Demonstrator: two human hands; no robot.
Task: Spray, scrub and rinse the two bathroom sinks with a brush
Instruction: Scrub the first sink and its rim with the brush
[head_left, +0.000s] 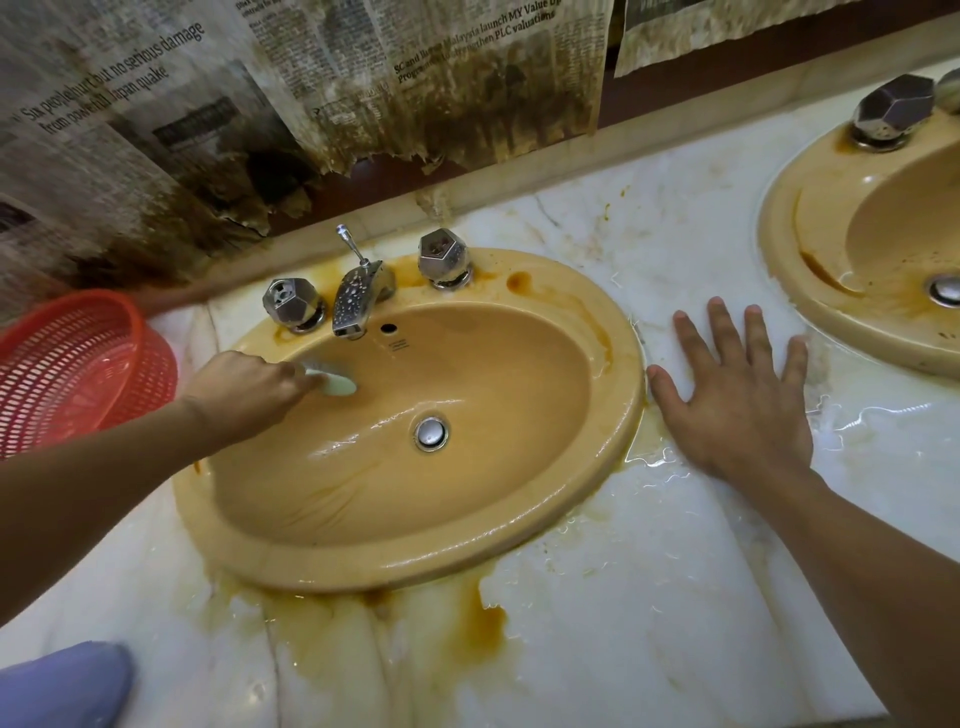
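A tan oval sink (597, 467) sits in the white marble counter, wet inside, with a chrome drain plug (431, 432) and rust stains round its rim. My left hand (244, 389) grips a pale brush (337, 383) whose blurred head presses on the bowl's back left wall, below the spout (358, 299). Flat on the wet counter, between the two sinks, lies my right hand (737, 395) with its fingers spread. The second tan sink (810, 291) shows partly at the upper right.
Faceted chrome tap knobs (291, 304) (444, 257) flank the spout; another knob (891, 109) stands on the second sink. A red mesh basket (78, 364) leans at the left. Stained newspaper (208, 119) hangs on the wall behind. Something blue (62, 686) shows at the bottom left.
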